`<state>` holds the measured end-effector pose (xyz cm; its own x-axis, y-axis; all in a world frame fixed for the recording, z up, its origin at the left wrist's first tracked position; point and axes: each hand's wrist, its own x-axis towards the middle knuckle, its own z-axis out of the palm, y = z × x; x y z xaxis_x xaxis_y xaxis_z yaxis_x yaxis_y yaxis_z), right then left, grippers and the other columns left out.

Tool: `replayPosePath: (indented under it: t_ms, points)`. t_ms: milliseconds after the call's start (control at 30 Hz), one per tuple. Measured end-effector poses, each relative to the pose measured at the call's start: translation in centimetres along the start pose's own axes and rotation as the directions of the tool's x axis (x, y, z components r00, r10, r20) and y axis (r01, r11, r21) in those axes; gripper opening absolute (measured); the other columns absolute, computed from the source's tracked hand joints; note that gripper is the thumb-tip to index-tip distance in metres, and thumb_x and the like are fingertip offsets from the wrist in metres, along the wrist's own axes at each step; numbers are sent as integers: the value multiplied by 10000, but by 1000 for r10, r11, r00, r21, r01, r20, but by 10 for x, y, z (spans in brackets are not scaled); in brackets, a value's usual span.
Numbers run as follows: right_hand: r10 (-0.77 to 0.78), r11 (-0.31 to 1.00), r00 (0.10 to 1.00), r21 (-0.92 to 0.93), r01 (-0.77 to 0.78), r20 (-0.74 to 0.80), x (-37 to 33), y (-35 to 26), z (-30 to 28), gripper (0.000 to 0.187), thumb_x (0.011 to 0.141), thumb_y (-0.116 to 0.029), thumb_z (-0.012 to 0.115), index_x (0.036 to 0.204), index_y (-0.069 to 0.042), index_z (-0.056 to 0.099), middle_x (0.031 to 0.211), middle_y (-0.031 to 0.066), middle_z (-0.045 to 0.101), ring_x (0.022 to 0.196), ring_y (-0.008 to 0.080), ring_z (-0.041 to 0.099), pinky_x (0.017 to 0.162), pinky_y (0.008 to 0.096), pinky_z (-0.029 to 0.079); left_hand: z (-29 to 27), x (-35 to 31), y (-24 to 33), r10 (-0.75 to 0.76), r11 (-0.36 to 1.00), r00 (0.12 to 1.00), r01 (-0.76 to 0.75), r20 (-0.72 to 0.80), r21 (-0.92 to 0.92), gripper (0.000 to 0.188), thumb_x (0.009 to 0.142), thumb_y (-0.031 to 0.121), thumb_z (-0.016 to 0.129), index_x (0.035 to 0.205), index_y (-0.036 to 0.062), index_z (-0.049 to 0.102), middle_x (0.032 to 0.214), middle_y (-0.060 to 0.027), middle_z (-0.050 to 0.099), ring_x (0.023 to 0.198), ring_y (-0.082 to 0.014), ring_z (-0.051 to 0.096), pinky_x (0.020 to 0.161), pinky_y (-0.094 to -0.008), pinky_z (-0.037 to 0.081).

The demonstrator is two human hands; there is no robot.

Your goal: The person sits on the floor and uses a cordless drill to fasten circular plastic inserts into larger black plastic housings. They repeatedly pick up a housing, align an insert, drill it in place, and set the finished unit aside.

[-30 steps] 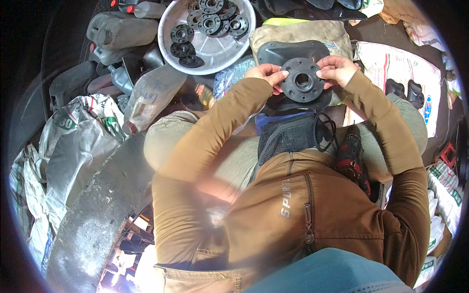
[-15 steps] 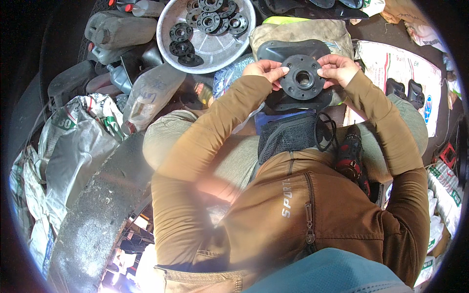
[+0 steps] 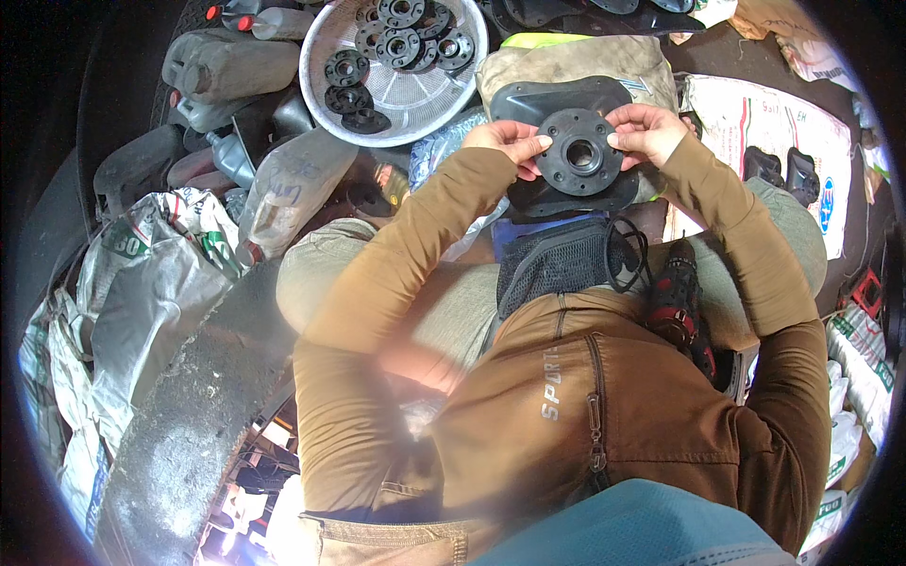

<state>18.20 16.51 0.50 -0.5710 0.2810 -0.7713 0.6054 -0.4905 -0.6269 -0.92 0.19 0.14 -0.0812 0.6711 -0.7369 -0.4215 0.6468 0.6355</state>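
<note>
The black flanged disc [image 3: 562,154] is pinched at opposite edges by the left hand [image 3: 511,145] and right hand [image 3: 651,134], above a black moulded piece [image 3: 528,96] (contact cannot be told), and is best held level with its holes uncovered.

On the dark floor [image 3: 731,57]: a round white basket [image 3: 427,94] at the top, a heap of plastic jugs [image 3: 241,71] just left of it, a flat white sack [image 3: 793,132] toward the right, and crumpled silvery bags [image 3: 179,288] far left.
</note>
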Motion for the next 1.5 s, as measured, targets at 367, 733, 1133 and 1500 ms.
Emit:
replayPosePath:
  t_ms: [367, 733, 1133, 1500]
  points:
    - [-18, 1000, 1000, -15, 18, -14, -4, -3, 1, 318, 791, -58, 657, 1094, 11, 585, 865, 50, 618, 716, 126, 606, 573, 241, 532, 0, 1, -2, -39, 998, 999, 40, 12, -51, 331, 780, 181, 732, 1004, -22, 597, 784, -76, 640, 593, -139, 621, 575, -245, 541]
    - [-22, 997, 999, -77, 19, -39, -2, -1, 2, 321, 805, -63, 649, 1110, 8, 577, 887, 40, 603, 739, 110, 598, 591, 225, 534, 1, -1, 2, -46, 999, 999, 46, 5, 3, 331, 793, 199, 720, 1012, -19, 600, 806, -65, 644, 623, -133, 622, 580, -244, 535]
    - [-26, 998, 999, -56, 25, -25, 0, -1, 2, 304, 809, -46, 634, 1102, 5, 574, 871, 32, 616, 708, 103, 602, 573, 226, 529, 2, 0, 1, -25, 1000, 1000, 25, -5, -10, 321, 800, 216, 714, 1004, -8, 608, 794, -53, 643, 608, -133, 622, 577, -241, 532]
    - [-31, 998, 999, -54, 30, -16, -1, -2, 3, 312, 784, -50, 648, 1085, 3, 585, 874, 45, 616, 710, 116, 600, 545, 232, 523, 1, 1, -1, -40, 999, 999, 40, 0, -1, 314, 798, 214, 717, 1000, -1, 611, 793, -58, 647, 610, -140, 627, 577, -242, 533]
